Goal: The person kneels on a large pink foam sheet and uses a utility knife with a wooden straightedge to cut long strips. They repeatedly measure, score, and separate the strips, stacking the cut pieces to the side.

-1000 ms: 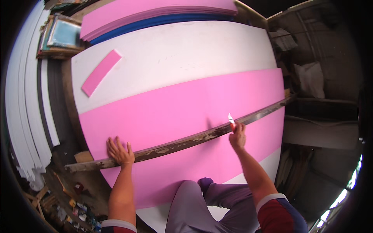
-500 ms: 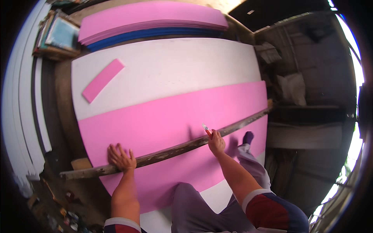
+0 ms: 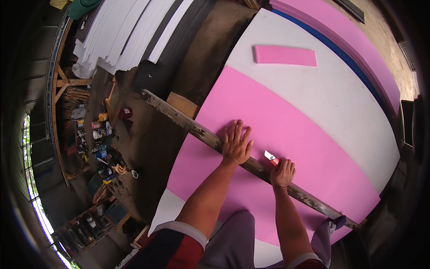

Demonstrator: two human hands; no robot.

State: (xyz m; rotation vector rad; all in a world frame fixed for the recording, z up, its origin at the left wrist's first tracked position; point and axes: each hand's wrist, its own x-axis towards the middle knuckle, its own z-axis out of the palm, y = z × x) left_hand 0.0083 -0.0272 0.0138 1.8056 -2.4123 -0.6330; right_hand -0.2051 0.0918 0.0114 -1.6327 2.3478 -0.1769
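I see a broad pink foam sheet (image 3: 286,134), smooth and matte, lying on a larger white foam sheet (image 3: 331,89) whose bare surface runs along the pink sheet's far side. Across the pink sheet lies a long wooden straightedge (image 3: 192,127), a rough, weathered batten with flaking paint, its one end jutting past the sheet's left edge over the dark floor and its other end reaching the sheet's near right corner. My left hand (image 3: 236,144) lies flat on the batten, palm down, fingers spread and pointing toward the far side, pressing wood and foam together. My right hand (image 3: 282,172) is just beside it along the batten, fist curled tight around a small utility knife (image 3: 270,157) with a red body; its short pale blade sticks out from the fist and sits against the batten's far edge on the pink foam. A small pink foam strip (image 3: 285,55), a flat rectangle, rests on the white sheet near its far edge, well apart from both hands.
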